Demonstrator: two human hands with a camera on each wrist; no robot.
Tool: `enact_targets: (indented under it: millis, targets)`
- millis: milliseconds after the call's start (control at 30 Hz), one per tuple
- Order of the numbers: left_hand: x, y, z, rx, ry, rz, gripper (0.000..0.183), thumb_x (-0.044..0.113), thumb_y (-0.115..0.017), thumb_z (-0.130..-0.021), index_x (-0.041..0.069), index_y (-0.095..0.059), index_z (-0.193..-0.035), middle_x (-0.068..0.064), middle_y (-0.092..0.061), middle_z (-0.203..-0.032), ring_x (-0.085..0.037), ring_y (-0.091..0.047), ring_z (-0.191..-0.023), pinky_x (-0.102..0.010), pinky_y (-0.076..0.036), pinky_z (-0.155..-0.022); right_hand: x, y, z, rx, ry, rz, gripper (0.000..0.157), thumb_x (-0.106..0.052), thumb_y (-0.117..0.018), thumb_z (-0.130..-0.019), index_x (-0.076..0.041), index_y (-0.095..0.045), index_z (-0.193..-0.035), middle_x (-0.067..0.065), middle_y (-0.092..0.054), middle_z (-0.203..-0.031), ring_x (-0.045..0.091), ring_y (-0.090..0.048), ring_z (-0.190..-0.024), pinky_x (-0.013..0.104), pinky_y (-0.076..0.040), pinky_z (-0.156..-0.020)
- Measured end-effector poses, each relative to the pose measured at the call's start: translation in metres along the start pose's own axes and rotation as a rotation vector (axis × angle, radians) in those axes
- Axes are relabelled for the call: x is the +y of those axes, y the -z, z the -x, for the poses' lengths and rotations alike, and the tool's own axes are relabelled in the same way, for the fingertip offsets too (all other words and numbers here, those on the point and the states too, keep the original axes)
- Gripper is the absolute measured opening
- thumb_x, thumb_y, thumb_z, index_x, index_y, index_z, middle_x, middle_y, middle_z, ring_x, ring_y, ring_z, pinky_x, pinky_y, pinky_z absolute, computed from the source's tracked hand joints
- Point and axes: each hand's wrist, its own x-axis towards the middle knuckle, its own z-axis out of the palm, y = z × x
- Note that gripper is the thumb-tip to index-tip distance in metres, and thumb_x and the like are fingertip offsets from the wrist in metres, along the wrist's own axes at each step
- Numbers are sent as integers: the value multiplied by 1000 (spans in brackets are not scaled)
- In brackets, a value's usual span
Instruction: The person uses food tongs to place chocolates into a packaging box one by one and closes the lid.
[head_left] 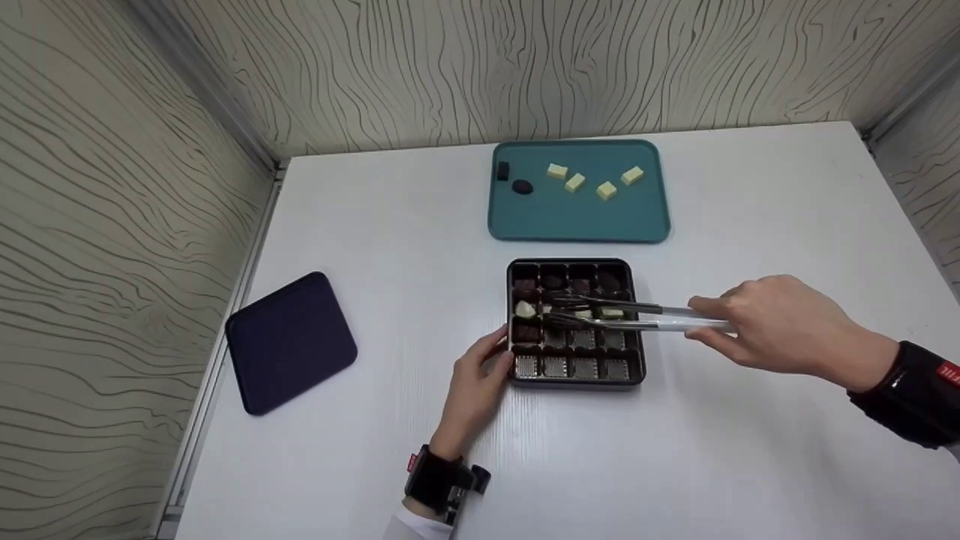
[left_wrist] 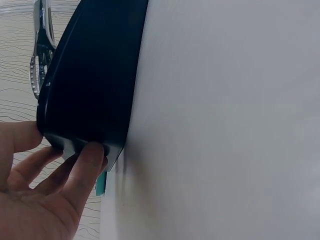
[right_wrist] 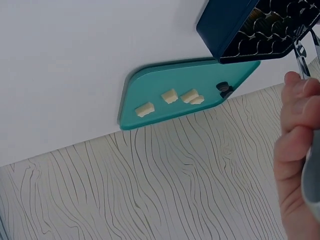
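Note:
A black square box [head_left: 577, 385] with a divided insert lies on the white table. Dark chocolates [head_left: 553, 280] fill its back row, and pale pieces [head_left: 525, 310] sit in the row in front. Bare ridged cell bottoms show along the front row. My left hand [head_left: 472, 386] holds the box at its left side, with fingers and thumb against the outer wall [left_wrist: 92, 75] around a corner. From the right, my right hand [head_left: 772, 326] grips metal tongs [head_left: 637, 325]. Their tips reach over the second row; I cannot tell whether they pinch a chocolate.
Behind the box lies a teal tray [head_left: 577, 221] with several cream-coloured chocolates [head_left: 606, 190], a dark oval one [head_left: 523, 187] and a dark block [head_left: 503, 171]. A dark blue square lid [head_left: 292, 345] rests at the table's left edge. Patterned panels [head_left: 450, 75] stand behind and beside the table.

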Motion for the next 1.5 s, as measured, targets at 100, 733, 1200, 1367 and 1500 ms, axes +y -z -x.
enact_targets:
  millis: [100,733,1200,1367,1500]
  targets:
    - [1,1,0,-2,-15,-12,46,20,-59,-108,7,-55,-152,-18,-61,-152,-35,-62,-138,-51,-47,-123,-2,-2,0,-4,26,13,20,-32,-84,-86,-18,-70,-92,-11,-61,-57,-4,-35,-50,17,-31,-44]
    - [3,1,1,-11,28,13,46,20,-59,-108,12,-55,-153,-14,-62,-152,-32,-62,-139,-49,-45,-124,-4,18,-1,-47,67,88,25,-33,-86,-83,-15,-69,-90,-9,-57,-54,-1,-38,-47,20,-34,-42]
    - [1,0,1,-5,11,-18,46,22,-59,-108,11,-56,-152,-15,-62,-152,-34,-63,-137,-52,-47,-123,-18,45,-37,-142,79,105,23,-33,-83,-86,-13,-72,-88,-6,-56,-53,6,-41,-46,27,-41,-43]
    - [3,2,1,-3,11,-13,46,21,-59,-108,10,-56,-152,-16,-61,-152,-35,-63,-137,-52,-47,-123,-10,44,-24,-140,20,105,24,-33,-83,-87,-14,-68,-86,-6,-51,-51,6,-40,-47,27,-39,-42]
    - [4,2,0,-1,21,-13,46,21,-60,-107,11,-56,-152,-15,-62,-152,-33,-64,-137,-51,-46,-123,-7,40,-21,-121,9,101,25,-33,-83,-86,-13,-69,-86,-6,-52,-51,6,-40,-47,27,-38,-41]
